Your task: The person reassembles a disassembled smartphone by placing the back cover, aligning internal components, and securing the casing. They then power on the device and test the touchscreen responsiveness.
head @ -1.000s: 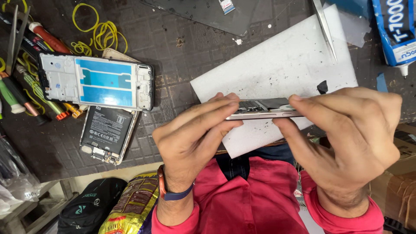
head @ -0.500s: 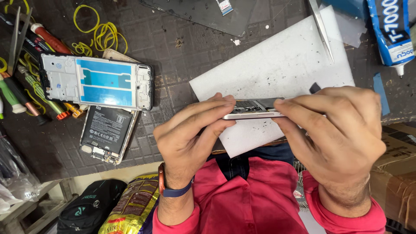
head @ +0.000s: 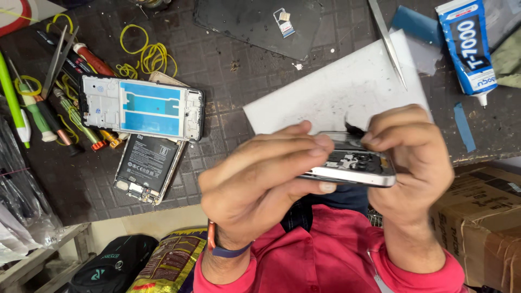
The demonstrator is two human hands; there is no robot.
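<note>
A silver phone frame [head: 355, 165] with its inner parts exposed is held edge-up in mid-air, near the person's chest and above the near edge of the work mat [head: 228, 87]. The left hand [head: 260, 184] is closed around the frame's left end, fingers stretched along the far side and the thumb pressed under the near edge. The right hand [head: 412, 157] is curled shut over the right end, its fingertips [head: 374, 138] pinching at a small black piece [head: 354, 129] sticking up from the frame's top edge. The frame touches nothing but the two hands.

Just beyond the hands lies a white sheet [head: 336, 89], with metal tweezers [head: 388, 40] resting across its far right corner. Further right sits a blue and white glue tube [head: 467, 46]. At the far middle lies a dark phone back panel [head: 255, 24]. To the left, well apart from the hands, a phone mid-frame with blue film [head: 142, 107] lies over an opened phone showing its battery [head: 146, 168]. Yellow rubber bands [head: 146, 54] lie beyond it, and screwdrivers [head: 65, 108] crowd the far left. A cardboard box [head: 480, 217] stands at the near right
</note>
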